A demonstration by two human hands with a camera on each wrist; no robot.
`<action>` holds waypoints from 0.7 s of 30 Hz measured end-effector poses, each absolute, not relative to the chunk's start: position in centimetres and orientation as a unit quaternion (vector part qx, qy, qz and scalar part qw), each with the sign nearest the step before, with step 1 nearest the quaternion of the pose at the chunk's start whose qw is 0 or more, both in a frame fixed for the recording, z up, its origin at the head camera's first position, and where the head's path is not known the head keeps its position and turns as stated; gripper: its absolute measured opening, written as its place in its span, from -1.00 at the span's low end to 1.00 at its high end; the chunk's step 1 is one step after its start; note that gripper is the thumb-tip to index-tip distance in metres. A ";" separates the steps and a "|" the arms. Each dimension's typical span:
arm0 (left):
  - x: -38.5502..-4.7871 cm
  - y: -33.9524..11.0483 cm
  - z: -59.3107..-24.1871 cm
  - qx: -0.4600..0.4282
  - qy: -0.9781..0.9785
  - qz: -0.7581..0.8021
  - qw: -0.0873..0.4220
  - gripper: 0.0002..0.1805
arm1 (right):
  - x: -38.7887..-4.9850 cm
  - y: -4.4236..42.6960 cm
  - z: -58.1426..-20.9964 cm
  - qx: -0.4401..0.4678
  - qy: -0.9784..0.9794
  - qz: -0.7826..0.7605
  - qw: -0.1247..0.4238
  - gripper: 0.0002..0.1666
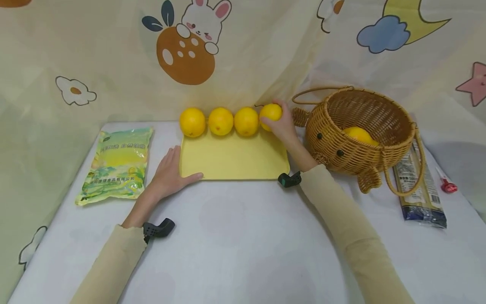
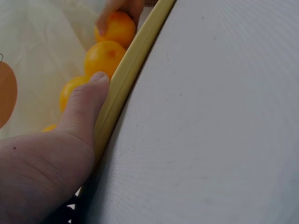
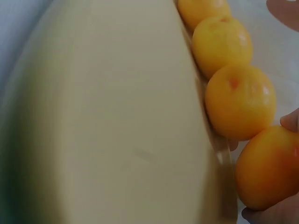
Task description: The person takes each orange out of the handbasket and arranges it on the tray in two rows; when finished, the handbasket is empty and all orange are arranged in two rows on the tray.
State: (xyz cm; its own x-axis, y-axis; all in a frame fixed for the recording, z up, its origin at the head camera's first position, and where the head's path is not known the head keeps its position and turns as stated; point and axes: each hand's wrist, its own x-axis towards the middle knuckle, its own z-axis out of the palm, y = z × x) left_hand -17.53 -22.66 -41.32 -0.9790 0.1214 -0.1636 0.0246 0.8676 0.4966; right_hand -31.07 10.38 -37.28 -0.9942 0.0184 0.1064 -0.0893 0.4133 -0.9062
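Observation:
Along the far edge of a yellow tray (image 1: 233, 160), several oranges (image 1: 221, 121) stand in a row. My right hand (image 1: 284, 128) grips the rightmost orange (image 1: 271, 113), thumb on its near side and fingers behind it. In the right wrist view that held orange (image 3: 267, 168) sits by its neighbour, at the tray's rim. My left hand (image 1: 168, 176) rests against the tray's left end, its fingers straight along the side. The left thumb (image 2: 88, 105) lies along the near edge in the left wrist view.
Right of the tray stands a wicker basket (image 1: 330, 143) with handles and another orange (image 1: 360, 134) inside. A flat package (image 1: 421, 198) lies partly under it, beside a red-wrapped lollipop (image 1: 449, 186). On the left lies a green-yellow bag (image 1: 117, 164). A patterned cloth (image 1: 265, 50) hangs behind.

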 end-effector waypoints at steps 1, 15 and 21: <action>-17.5 -22.6 -41.3 0.040 0.962 0.255 0.093 0.37 | -31.2 10.4 -37.4 0.018 -0.840 0.540 0.050 -0.16; -17.4 -22.6 -40.9 0.037 0.961 0.255 0.104 0.35 | -31.6 10.5 -37.8 -0.028 -0.825 0.564 -0.008 -0.15; -17.4 -22.5 -40.8 0.038 0.961 0.255 0.104 0.34 | -31.5 10.4 -36.8 -0.050 -0.814 0.578 -0.011 -0.25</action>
State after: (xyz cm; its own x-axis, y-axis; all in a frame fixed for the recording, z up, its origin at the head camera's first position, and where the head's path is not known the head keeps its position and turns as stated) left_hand -17.40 -22.46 -40.84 -0.9753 0.1260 -0.1814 0.0194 0.8671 0.4977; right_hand -31.46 10.43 -36.77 -0.9948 0.0679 -0.0760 0.0941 0.3270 -0.9403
